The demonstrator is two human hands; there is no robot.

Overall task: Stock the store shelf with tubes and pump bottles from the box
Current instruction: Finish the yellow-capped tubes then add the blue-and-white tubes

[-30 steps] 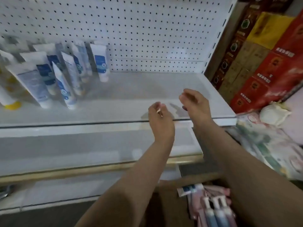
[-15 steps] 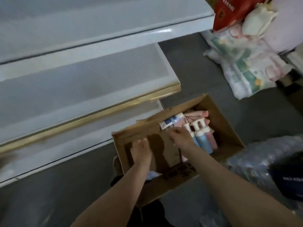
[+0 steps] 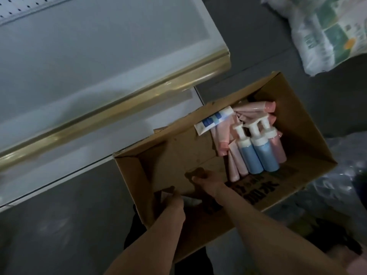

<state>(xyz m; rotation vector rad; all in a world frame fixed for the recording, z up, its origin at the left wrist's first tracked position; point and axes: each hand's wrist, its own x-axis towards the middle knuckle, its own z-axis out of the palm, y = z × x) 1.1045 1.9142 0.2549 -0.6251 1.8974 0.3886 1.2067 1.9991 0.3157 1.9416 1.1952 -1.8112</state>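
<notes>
An open cardboard box [image 3: 303, 120] stands on the floor beside the white store shelf [image 3: 59, 62]. At its far end lie two blue pump bottles [image 3: 256, 155], a pink pump bottle [image 3: 279, 149], several pink tubes [image 3: 256, 109] and a white-and-blue tube [image 3: 213, 121]. My left hand [image 3: 172, 202] is at the box's near left corner, its fingers curled on a white tube [image 3: 191, 201] that is mostly hidden. My right hand [image 3: 206, 180] is low inside the box by the near wall, fingers curled in shadow. What it holds is unclear.
The shelf's gold front strip [image 3: 119, 108] overhangs the box's far left corner. Printed plastic bags [image 3: 327, 32] lie on the grey floor at the upper right. A clear-wrapped bundle [image 3: 349, 175] presses against the box's right side.
My view dropped from the upper shelf with its standing tubes to the box on the floor. Both hands came down from the shelf edge into the near end of the box.
</notes>
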